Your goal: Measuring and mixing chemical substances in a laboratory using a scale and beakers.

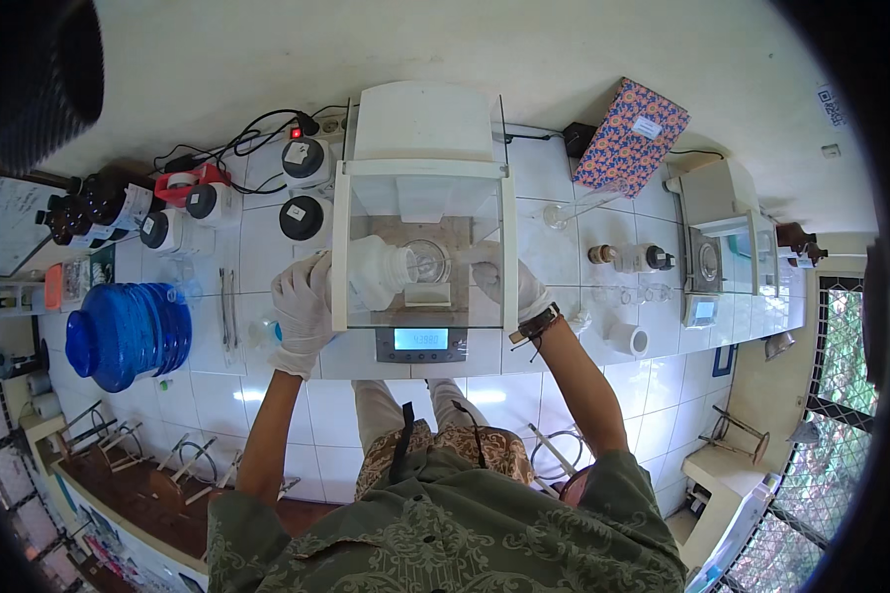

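Note:
An analytical balance (420,358) with a glass draft shield and a lit display stands before me. My left hand (304,304), in a whitish glove, reaches in from the left side and grips a white plastic bottle (374,274). The bottle lies tilted inside the shield, its uncapped mouth pointing right, over or beside a small clear glass dish (430,261) at the pan. My right hand (500,274), also gloved, reaches in from the right side, fingers near the dish; whether they hold anything is unclear. A blue-and-clear object (267,331) lies beside my left wrist.
Black-capped white bottles (305,219) and brown bottles (111,204) stand left, with a large blue water jug (130,337). Long metal spatulas (228,307) lie nearer. At right are a glass flask (556,216), small bottles (641,258), a patterned book (630,137) and another balance (704,307).

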